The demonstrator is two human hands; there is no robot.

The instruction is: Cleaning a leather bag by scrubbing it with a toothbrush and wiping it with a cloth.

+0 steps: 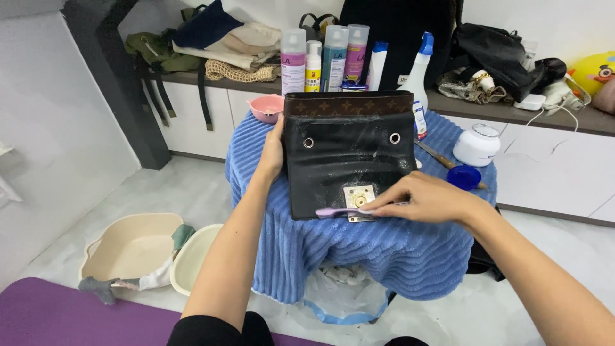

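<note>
Handbag point(349, 150) of black leather, lying on blue towel point(359, 250); left hand point(272, 154) cups its edge, fingers curled, while right hand point(426, 198) pinches purple toothbrush point(336, 212) at brass clasp point(359, 198).

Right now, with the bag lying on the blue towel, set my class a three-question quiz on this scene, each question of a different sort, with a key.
1. True or false: the left hand grips the left edge of the black bag.
2. Which thing does the right hand hold against the metal clasp?
A. a spray bottle
B. a purple brush
C. a white jar
3. Fill in: the pink bowl sits at the bag's upper ____ corner.

Key: 1 true; 2 B; 3 left.
</note>
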